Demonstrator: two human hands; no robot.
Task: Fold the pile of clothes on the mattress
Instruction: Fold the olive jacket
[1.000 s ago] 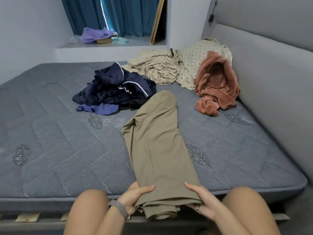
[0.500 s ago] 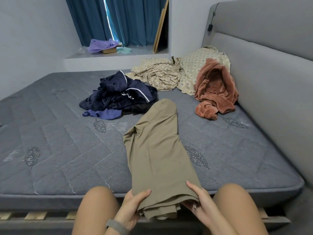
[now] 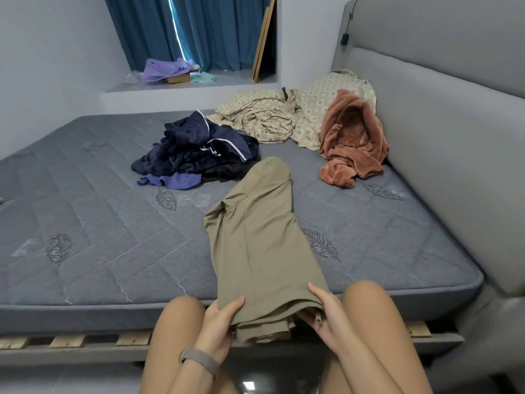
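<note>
Hands [image 3: 272,317] grip smooth, long-folded olive trousers [image 3: 255,237].

This is a bedroom in a home. A bare quilted grey mattress [image 3: 113,251] lies on a slatted bed frame [image 3: 71,341], with a padded grey headboard [image 3: 454,137] at three o'clock. Teal curtains [image 3: 216,29] hang over a window ledge [image 3: 181,86] at twelve o'clock, and rumpled patterned bedding [image 3: 272,115] lies at one o'clock.

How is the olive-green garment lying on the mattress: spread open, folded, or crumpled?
Folded lengthwise. The olive-green garment lies as a narrow, layered strip on the mattress, stacked edges at its near end held by the left hand and right hand.
</note>
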